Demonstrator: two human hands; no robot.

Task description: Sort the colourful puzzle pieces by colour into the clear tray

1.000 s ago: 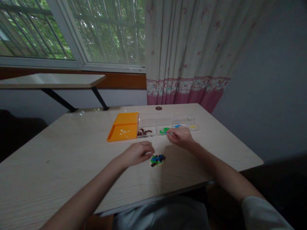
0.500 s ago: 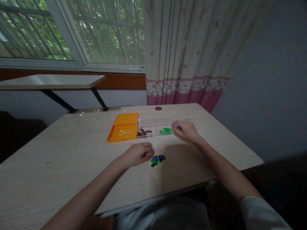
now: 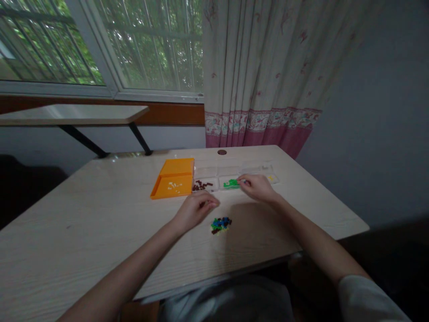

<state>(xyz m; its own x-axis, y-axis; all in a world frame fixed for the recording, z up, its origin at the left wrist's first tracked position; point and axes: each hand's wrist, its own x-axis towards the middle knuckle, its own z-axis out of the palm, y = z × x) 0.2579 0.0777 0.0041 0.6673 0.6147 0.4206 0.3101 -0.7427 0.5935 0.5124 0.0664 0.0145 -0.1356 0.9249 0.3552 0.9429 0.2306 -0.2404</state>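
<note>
My right hand (image 3: 257,187) reaches over the clear compartment tray (image 3: 229,170), fingers closed at the right end of some small green pieces (image 3: 230,183). A bit of blue shows beside its fingertips, and I cannot make out whether it is held. My left hand (image 3: 197,209) hovers in front of the tray with thumb and fingers pinched together; anything between them is too small to see. Below and right of it, a mixed pile of small blue, green, dark brown and yellow pieces (image 3: 221,225) lies on the table. Brown pieces (image 3: 202,185) fill part of the compartment left of the green ones.
An orange tray (image 3: 175,167) adjoins the clear one on the left, with white pieces (image 3: 174,186) in it. Yellow pieces (image 3: 271,178) sit in the rightmost compartment. Behind the wooden table (image 3: 100,214) are a raised shelf (image 3: 73,114), window and curtain (image 3: 261,80).
My left hand has moved up, away from the mixed pile toward the tray. My right hand has shifted slightly left and down, closer to the green pieces, uncovering the yellow ones.
</note>
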